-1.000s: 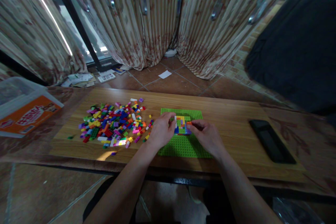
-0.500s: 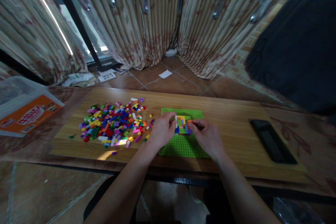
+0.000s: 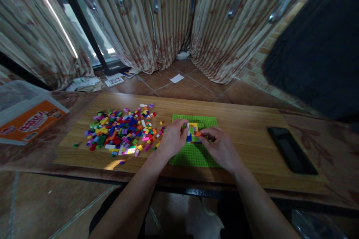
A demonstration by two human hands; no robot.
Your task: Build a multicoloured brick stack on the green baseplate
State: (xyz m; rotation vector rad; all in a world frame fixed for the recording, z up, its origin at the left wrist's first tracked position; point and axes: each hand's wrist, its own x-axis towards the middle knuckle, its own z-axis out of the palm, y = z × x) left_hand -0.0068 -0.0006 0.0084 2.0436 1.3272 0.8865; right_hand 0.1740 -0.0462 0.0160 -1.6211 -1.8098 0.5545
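Observation:
A green studded baseplate point(image 3: 193, 156) lies on the wooden board, and a low build of multicoloured toy bricks point(image 3: 193, 128) stands on it. My left hand point(image 3: 174, 137) is closed at the build's left side, with thumb and forefinger against its white and blue edge. My right hand point(image 3: 221, 147) pinches a small orange brick point(image 3: 198, 133) over the build's right part. Whether that brick touches the bricks below, I cannot tell. The fingers of both hands cover parts of the build's sides.
A wide heap of loose bricks point(image 3: 120, 129) spreads left of the baseplate. A clear plastic tub with an orange label point(image 3: 32, 121) stands at the far left. A black phone-like device point(image 3: 291, 151) lies at the right of the wooden board point(image 3: 249, 134). Curtains hang beyond.
My right hand has shifted slightly left with the orange brick, from the build's right edge to further over it. My left hand has stayed at the left side.

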